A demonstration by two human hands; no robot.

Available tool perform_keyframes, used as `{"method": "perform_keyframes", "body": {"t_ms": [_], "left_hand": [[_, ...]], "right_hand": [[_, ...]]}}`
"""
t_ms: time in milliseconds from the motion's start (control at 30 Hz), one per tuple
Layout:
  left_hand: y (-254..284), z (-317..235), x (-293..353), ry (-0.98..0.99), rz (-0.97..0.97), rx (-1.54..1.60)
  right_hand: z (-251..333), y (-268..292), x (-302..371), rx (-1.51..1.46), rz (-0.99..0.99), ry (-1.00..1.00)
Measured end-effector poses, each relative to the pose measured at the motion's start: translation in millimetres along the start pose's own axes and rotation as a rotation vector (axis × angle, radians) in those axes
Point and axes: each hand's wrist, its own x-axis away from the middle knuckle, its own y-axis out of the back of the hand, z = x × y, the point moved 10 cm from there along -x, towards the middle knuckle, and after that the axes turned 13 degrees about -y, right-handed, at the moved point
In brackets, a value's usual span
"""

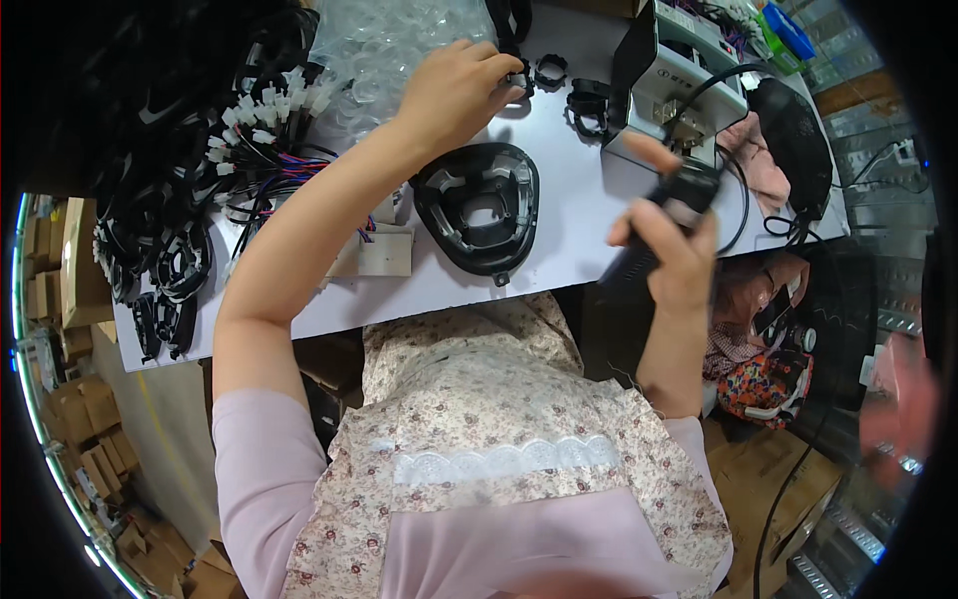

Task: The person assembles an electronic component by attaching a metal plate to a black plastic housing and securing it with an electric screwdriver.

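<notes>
Person at a white counter (pixel 569 225). Left hand (pixel 461 92) at the far side, near the middle; thumb and fingertips close on a small black plastic ring piece (pixel 525 88), mostly hidden by the fingers. Right hand (pixel 671 235), blurred, wraps a black handheld tool (pixel 689 192) above the right part of the counter; exact tool type cannot be told.

Main piece, a black rounded-triangular plastic housing (pixel 486 256), lies on the counter between the two arms, nearer than the left hand. Open side up, an opening at its middle; neither hand touches it.

Loose parts: a black plastic ring (pixel 540 76) just right of the left fingertips; a black ring-shaped clip part (pixel 589 108) farther right, beside a white box-shaped machine (pixel 689 80). Far left of centre, a clear plastic bag of transparent pieces (pixel 394 45); left of that, a bundle of white connectors with coloured wires (pixel 261 120).

Progress, judged: partway at most. Tool and ring piece are in hand; the housing looks uncovered, with the nearby rings apart from it. Whether any fastening inside is done cannot be told.
</notes>
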Motion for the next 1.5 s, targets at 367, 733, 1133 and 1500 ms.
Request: {"method": "perform_keyframes", "body": {"t_ms": [367, 733, 1133, 1500], "left_hand": [[72.8, 72.5, 68.3, 0.405, -0.159, 0.037], [66.7, 125.4, 60.9, 0.406, -0.219, 0.002], [66.7, 115.1, 60.1, 0.440, -0.086, -0.050], [67.7, -13.3, 82.0, 0.450, 0.040, 0.469]], "right_hand": [[-41.5, -63.9, -105.5, 0.521, 0.243, -0.257], [-42.0, -71.4, -121.2, 0.635, 0.203, -0.234], [-21.6, -58.3, -64.8, 0.294, 0.204, -0.305], [-12.3, -38.4, -36.0, 0.201, 0.232, -0.181]]}}
